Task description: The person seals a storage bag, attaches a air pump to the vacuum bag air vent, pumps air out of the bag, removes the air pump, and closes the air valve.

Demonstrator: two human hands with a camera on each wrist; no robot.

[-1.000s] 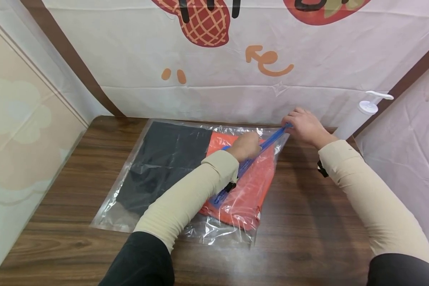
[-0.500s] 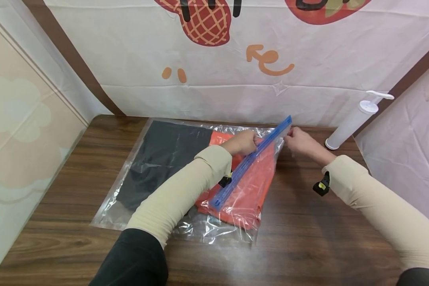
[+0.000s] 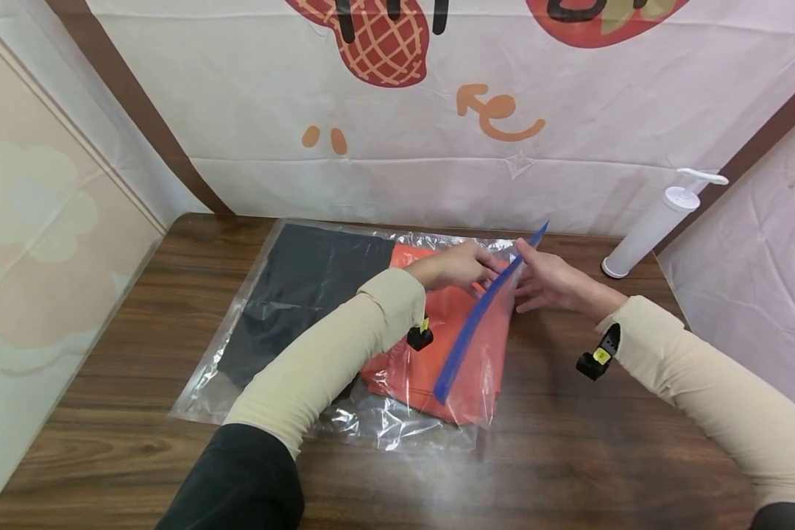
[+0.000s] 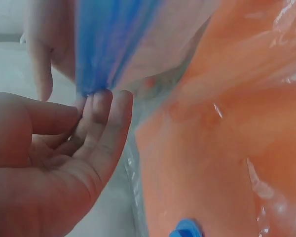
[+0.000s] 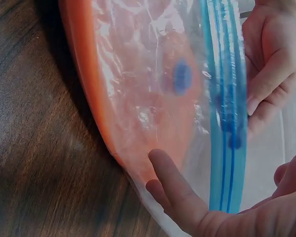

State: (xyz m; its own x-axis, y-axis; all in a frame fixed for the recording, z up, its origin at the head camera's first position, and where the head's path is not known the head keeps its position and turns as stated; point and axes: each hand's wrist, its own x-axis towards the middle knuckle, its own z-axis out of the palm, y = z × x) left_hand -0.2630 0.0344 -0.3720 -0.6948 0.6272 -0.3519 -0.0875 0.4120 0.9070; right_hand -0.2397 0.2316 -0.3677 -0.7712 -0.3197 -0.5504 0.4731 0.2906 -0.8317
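A clear vacuum storage bag (image 3: 397,436) lies on the table with folded black cloth (image 3: 311,287) on its left and orange cloth (image 3: 452,316) on its right. Its blue zip strip (image 3: 467,335) is raised along the right side, slanting away from the person. My left hand (image 3: 460,266) has loosely bent fingers whose tips touch the strip from its left side. On the other side, my right hand (image 3: 553,280) has spread fingers along the bag, with the strip passing between thumb and fingers. A blue valve (image 4: 186,229) shows over the orange cloth in the left wrist view.
A white hand pump (image 3: 651,224) stands at the back right of the wooden table (image 3: 583,442). Behind the table hangs a printed cloth backdrop (image 3: 397,184), and side panels flank it.
The right hand has let go of the strip's far end, dropped lower and spread its fingers beside it. The left hand's fingers have loosened, and the strip's near end has swung right.
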